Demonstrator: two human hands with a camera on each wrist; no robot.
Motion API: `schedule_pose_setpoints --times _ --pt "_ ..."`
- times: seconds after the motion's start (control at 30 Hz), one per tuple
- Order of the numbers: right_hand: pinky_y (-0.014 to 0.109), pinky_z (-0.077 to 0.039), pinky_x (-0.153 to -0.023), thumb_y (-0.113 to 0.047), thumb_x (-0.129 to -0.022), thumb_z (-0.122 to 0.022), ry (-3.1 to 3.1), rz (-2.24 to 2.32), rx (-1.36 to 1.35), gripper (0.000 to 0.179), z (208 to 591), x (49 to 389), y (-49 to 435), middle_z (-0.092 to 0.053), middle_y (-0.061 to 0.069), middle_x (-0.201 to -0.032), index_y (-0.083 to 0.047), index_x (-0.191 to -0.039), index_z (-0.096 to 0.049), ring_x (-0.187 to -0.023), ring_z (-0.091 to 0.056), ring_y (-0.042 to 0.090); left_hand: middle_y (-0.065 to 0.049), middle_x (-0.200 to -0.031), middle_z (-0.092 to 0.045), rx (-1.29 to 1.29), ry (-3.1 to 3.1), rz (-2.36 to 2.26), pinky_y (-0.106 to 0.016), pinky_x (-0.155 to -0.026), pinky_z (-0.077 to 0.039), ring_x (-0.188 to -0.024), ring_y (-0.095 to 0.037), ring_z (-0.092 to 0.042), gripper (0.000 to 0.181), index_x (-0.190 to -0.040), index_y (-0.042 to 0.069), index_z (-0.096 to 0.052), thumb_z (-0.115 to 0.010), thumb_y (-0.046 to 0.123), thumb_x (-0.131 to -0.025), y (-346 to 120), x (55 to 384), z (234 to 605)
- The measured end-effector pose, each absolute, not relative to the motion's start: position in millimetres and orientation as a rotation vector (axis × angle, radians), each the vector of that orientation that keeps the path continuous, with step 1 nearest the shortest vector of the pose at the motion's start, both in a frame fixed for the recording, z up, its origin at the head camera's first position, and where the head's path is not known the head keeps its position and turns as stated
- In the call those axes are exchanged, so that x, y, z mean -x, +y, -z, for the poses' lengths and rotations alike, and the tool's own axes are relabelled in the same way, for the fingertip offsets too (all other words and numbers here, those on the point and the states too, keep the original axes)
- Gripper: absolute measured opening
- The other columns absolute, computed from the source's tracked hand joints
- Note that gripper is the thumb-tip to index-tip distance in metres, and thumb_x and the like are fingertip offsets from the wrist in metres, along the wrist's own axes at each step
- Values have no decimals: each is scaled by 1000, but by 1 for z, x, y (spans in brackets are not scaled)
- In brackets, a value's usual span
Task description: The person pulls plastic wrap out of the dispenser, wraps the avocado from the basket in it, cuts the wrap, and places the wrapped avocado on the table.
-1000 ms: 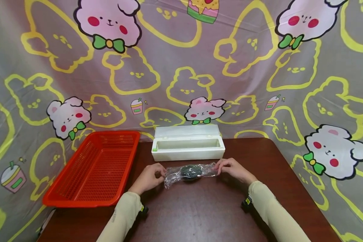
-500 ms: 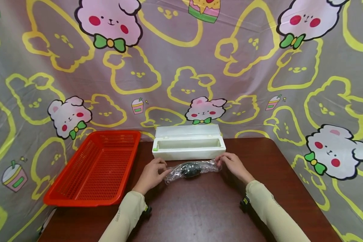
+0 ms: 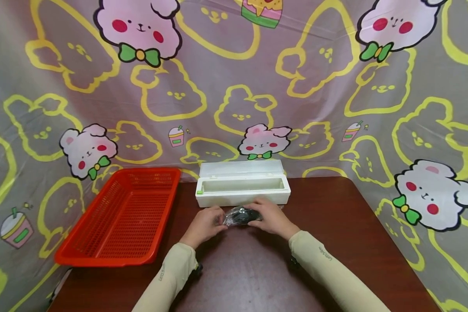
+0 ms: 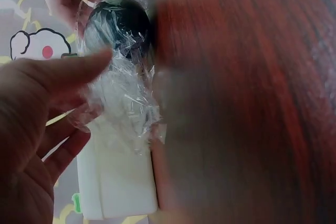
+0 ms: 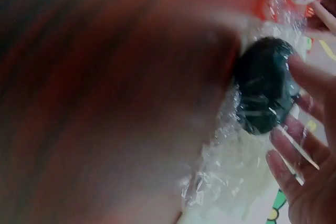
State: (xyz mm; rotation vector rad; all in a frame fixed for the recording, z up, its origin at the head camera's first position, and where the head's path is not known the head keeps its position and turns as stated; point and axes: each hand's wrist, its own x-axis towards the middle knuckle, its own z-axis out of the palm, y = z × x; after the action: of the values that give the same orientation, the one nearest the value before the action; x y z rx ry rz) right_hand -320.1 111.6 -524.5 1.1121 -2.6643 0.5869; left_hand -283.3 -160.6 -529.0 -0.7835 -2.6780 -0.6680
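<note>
Dark item (image 5: 262, 85) lies between left hand (image 3: 203, 224) and right hand (image 3: 271, 219). Left hand is curled around the wrap (image 4: 123, 95); right hand grips the item. Box (image 3: 242, 200) sits just beyond both.

- Dark green, nearly black: the wrapped item (image 5: 261, 87), under clear, glinting film (image 4: 123, 93).
- Basket (image 3: 105, 262) in solid orange-red.
- White box (image 3: 242, 199) with a bright green tab (image 3: 199, 192).
- Reddish-brown table (image 3: 234, 273), streaked with darker grain.
- Cream sleeves (image 3: 333, 271) bearing small dark lettering.
- Grey cloth (image 3: 234, 69) printed with yellow outlines and white-and-pink rabbits, red-cheeked, in green bows.
</note>
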Motion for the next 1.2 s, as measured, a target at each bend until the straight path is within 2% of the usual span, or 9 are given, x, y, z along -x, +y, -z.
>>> schedule_pose_setpoints --times 0.1,0.2,0.3,0.43,0.53,0.77,0.97,1.03,1.2 --pt "44 -54 -96 -30 -81 -89 -2641 -572 -1070 47 529 319 109 -68 3 -115 -19 -125 -74 -110 -65 24 8 -76 -62 777 -2674 614 -29 -69 -50 -72 -12 -58 32 -75 21 -62 -92 9 -74 -161 284 530" --pt "40 -55 -89 -27 -81 -90 -2599 -591 -1068 41 529 319 107 -69 1 -106 -18 -120 -78 -101 -66 22 5 -79 -66 757 -2664 601 -32 -71 -54 -76 -14 -61 28 -83 19 -67 -90 4 -74 -161 284 529" --pt "36 -56 -82 -26 -80 -90 -2577 -600 -1065 41 529 319 107 -70 -1 -101 -19 -119 -80 -93 -66 19 1 -96 -70 749 -2666 596 -39 -84 -57 -93 -19 -65 30 -97 16 -71 -92 14 -75 -157 286 528" --pt "32 -57 -74 -25 -80 -90 -2561 -623 -1038 36 529 319 108 -74 -2 -99 -20 -115 -82 -88 -70 17 -3 -129 -67 795 -2675 559 -48 -104 -51 -123 -27 -61 60 -130 14 -68 -92 33 -78 -146 289 527" --pt "31 -57 -70 -24 -80 -90 -2520 -636 -1024 29 531 319 107 -76 -3 -96 -21 -108 -83 -83 -71 16 -4 -141 -65 848 -2680 507 -47 -111 -47 -131 -27 -60 70 -144 14 -61 -88 36 -83 -136 292 527" --pt "31 -57 -73 -25 -84 -87 -2493 -736 -1038 17 534 317 106 -74 -3 -99 -20 -101 -85 -86 -70 15 0 -120 -77 841 -2629 427 -39 -96 -56 -108 -21 -71 46 -128 17 -75 -87 27 -84 -126 296 532" --pt "38 -57 -84 -25 -91 -81 -2612 -1034 -880 9 532 323 103 -74 -3 -98 -17 -89 -84 -93 -69 18 0 -117 -78 881 -2582 521 -37 -89 -59 -100 -19 -74 44 -124 15 -77 -87 25 -83 -130 300 534" --pt "42 -56 -91 -24 -90 -82 -2649 -1112 -868 13 532 327 102 -75 0 -103 -14 -99 -82 -99 -69 21 -1 -118 -77 893 -2574 579 -36 -89 -60 -101 -19 -75 44 -125 14 -76 -87 24 -83 -132 302 535" --pt "46 -51 -103 -28 -94 -78 -2800 -1186 -956 41 538 336 105 -72 6 -128 -14 -132 -72 -119 -65 25 -3 -118 -77 926 -2562 714 -34 -89 -60 -103 -18 -75 45 -122 13 -77 -88 20 -80 -138 306 538"
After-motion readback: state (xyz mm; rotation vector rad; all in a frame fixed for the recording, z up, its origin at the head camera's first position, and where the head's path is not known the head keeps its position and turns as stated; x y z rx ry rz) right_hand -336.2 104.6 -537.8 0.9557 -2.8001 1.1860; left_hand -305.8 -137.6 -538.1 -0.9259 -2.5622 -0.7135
